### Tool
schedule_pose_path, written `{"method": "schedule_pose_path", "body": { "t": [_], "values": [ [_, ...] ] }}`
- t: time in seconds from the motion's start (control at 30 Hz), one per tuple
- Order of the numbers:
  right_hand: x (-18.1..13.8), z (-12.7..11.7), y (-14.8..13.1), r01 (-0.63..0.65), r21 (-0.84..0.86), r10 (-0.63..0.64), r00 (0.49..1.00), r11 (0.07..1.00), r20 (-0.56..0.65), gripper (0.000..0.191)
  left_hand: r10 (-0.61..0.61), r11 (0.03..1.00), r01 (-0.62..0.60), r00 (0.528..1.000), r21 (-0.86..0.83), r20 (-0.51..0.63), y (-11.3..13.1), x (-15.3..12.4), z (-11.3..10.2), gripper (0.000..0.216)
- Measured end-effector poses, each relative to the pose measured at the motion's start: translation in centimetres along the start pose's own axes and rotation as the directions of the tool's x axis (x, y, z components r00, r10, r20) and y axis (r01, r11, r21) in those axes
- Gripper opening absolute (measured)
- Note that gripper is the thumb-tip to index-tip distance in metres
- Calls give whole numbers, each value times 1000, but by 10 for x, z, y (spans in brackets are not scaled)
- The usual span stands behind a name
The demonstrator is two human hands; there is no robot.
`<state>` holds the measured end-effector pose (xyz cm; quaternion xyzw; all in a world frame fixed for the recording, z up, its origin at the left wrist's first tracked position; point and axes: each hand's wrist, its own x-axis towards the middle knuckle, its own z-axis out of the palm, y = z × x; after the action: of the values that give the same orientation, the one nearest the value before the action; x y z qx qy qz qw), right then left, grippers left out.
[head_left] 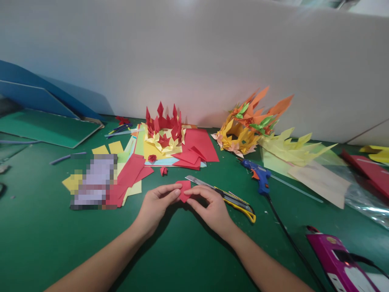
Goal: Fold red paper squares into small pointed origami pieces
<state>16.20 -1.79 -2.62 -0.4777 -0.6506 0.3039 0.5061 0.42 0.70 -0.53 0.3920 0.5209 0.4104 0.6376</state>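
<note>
Both my hands meet over the green table [45,227], pinching one small red paper piece [184,190] between them. My left hand [158,205] grips its left edge with thumb and fingers closed. My right hand [209,207] pinches its right edge. A yellow utility knife [234,198] lies just right of my right hand. Two small folded red paper bits [163,170] sit a little beyond the hands.
A red and yellow paper crown [164,129] stands on red, yellow and blue sheets [200,144]. An orange, yellow and green paper crown [246,125] is at the right. A blue glue gun [258,176] with black cord, a magenta box [337,259] and a blurred patch [94,182] lie around.
</note>
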Motion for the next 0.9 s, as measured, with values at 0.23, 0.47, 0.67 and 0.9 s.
{"method": "schedule_pose_path", "body": {
  "t": [0.23, 0.47, 0.67, 0.9],
  "values": [
    [0, 1, 0, -31, 27, 29, 998, 999, 50, 11, 91, 988, -92, 996, 125, 10, -2, 0, -1, 24],
    [0, 1, 1, -46, 54, 43, 997, 997, 57, 4, 189, 954, -184, 982, 235, 1, -2, -2, 0, 19],
    [1, 0, 0, -11, 21, 9, 995, 1000, 95, 7, 111, 978, -111, 994, 174, 8, -1, 0, -1, 25],
    [0, 1, 3, 2, 16, -3, 998, 1000, 57, 3, 97, 985, -98, 995, 142, 12, -1, 0, 0, 24]
  ]
}}
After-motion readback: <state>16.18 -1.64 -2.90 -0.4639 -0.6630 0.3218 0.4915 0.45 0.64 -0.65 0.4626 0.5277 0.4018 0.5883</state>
